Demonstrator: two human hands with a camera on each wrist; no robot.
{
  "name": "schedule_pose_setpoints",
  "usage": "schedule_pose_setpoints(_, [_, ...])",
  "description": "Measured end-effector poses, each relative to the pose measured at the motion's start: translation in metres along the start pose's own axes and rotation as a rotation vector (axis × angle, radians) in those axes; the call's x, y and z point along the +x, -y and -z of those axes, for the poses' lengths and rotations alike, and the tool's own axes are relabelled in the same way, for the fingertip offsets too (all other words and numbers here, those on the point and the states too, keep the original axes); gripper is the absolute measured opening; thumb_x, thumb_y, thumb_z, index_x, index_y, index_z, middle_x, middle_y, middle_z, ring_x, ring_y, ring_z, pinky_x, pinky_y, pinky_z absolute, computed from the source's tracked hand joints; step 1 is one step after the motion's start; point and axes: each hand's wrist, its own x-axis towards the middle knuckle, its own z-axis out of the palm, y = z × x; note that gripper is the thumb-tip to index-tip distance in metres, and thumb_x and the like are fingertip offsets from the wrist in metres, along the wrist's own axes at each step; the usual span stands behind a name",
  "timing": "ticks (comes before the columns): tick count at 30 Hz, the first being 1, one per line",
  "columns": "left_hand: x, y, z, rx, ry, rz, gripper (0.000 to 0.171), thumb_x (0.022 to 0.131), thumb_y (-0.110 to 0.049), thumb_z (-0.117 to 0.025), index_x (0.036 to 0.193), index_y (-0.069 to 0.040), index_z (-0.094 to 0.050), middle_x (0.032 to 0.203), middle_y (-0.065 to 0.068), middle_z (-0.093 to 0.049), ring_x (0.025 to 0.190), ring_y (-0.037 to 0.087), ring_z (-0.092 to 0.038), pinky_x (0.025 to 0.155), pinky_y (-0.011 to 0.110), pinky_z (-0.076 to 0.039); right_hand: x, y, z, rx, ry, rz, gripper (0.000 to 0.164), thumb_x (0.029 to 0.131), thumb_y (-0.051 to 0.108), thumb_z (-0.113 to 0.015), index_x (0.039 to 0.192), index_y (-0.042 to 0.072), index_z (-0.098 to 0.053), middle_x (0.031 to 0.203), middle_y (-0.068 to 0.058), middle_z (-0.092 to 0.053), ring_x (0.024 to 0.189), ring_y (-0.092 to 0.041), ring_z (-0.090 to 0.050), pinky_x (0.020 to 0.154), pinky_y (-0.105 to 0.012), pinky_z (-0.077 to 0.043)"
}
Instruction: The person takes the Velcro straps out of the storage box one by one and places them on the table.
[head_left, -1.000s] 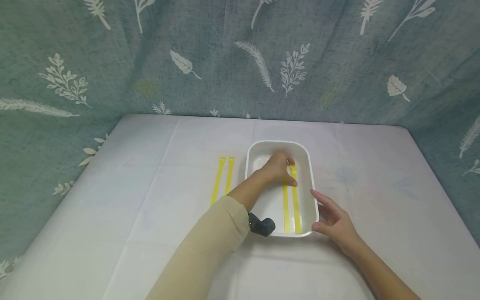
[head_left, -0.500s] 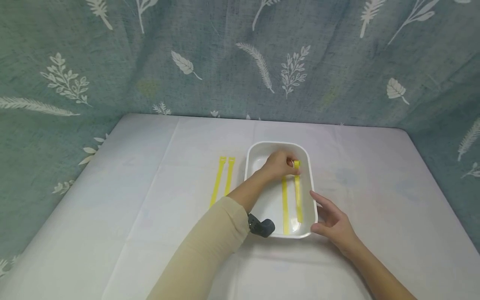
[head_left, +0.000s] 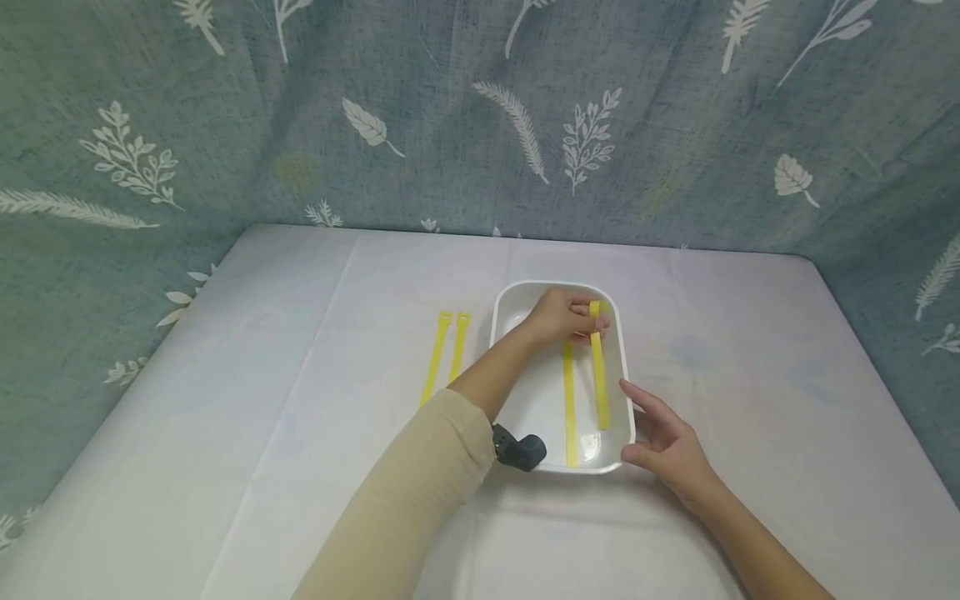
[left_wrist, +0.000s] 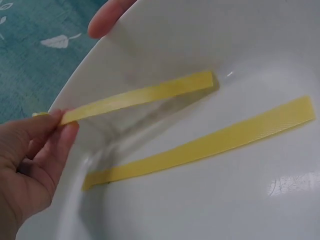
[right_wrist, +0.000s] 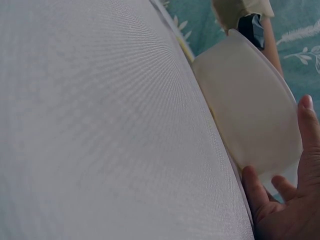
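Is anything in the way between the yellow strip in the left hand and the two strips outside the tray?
Yes. The white tray's left wall stands between the held strip and the two strips outside, and so does the left hand. Another strip lies in between.

The white tray (head_left: 540,402) looks like smooth, glossy plastic. The yellow straps (left_wrist: 245,134) seem plastic, finely textured. Desk cover (head_left: 187,467) and printed backdrop (head_left: 442,125) look like matt cloth.

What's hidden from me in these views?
Head: lower ends of the outside straps, behind the left arm.
Head: near-left corner of the tub, behind that arm and its camera.
Left wrist: gripped end of the held strap, mostly behind the left hand.
Right wrist: the tub's inside, behind its wall.
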Motion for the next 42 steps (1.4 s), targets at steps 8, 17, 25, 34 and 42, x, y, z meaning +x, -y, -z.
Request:
schedule_pose_setpoints(8, [0.0, -0.006, 0.003, -0.104, 0.046, 0.007, 0.059, 0.084, -0.001, -0.069, 0.138, -0.001, -0.047, 0.114, 0.013, -0.068, 0.094, 0.019, -0.069, 0.069, 0.026, -0.057, 0.0, 0.0, 0.0, 0.019, 0.002, 0.012, 0.071, 0.081, 0.0, -0.071, 0.144, 0.003, -0.037, 0.142, 0.01, -0.043, 0.122, -0.003, -0.049, 0.082, -0.029, -0.054])
schedule_pose_setpoints(17, [-0.008, -0.017, 0.007, -0.134, 0.1, -0.055, 0.056, 0.084, -0.002, -0.069, 0.137, -0.011, -0.051, 0.125, 0.01, -0.063, 0.099, 0.019, -0.068, 0.073, 0.026, -0.056, 0.001, 0.0, 0.0, 0.008, -0.004, 0.009, 0.072, 0.081, -0.001, -0.071, 0.144, 0.003, -0.037, 0.144, 0.003, -0.042, 0.123, -0.005, -0.05, 0.083, -0.028, -0.053])
schedule_pose_setpoints(25, [-0.011, -0.024, 0.011, -0.163, 0.097, -0.048, 0.071, 0.077, -0.001, -0.075, 0.141, -0.011, -0.046, 0.141, 0.004, -0.05, 0.098, 0.02, -0.068, 0.077, 0.032, -0.056, 0.001, 0.0, 0.001, 0.026, 0.002, 0.017, 0.072, 0.081, 0.0, -0.071, 0.144, 0.002, -0.037, 0.141, 0.01, -0.044, 0.122, -0.004, -0.05, 0.084, -0.026, -0.053])
schedule_pose_setpoints(34, [-0.017, -0.031, 0.03, -0.15, 0.118, -0.07, 0.079, 0.078, -0.001, -0.075, 0.146, -0.016, -0.038, 0.146, -0.005, -0.044, 0.09, 0.02, -0.07, 0.078, 0.034, -0.056, 0.002, 0.0, 0.002, 0.04, 0.014, 0.021, 0.072, 0.082, 0.001, -0.071, 0.145, 0.004, -0.036, 0.144, 0.005, -0.043, 0.124, -0.006, -0.049, 0.085, -0.028, -0.053])
schedule_pose_setpoints(42, [-0.025, -0.035, 0.054, -0.145, 0.116, -0.052, 0.084, 0.077, 0.0, -0.075, 0.148, -0.019, -0.035, 0.148, -0.006, -0.041, 0.116, 0.026, -0.059, 0.08, 0.034, -0.056, 0.001, 0.0, 0.002, 0.037, 0.009, 0.011, 0.071, 0.081, 0.0, -0.071, 0.144, 0.003, -0.037, 0.146, 0.001, -0.041, 0.125, -0.006, -0.049, 0.086, -0.028, -0.052])
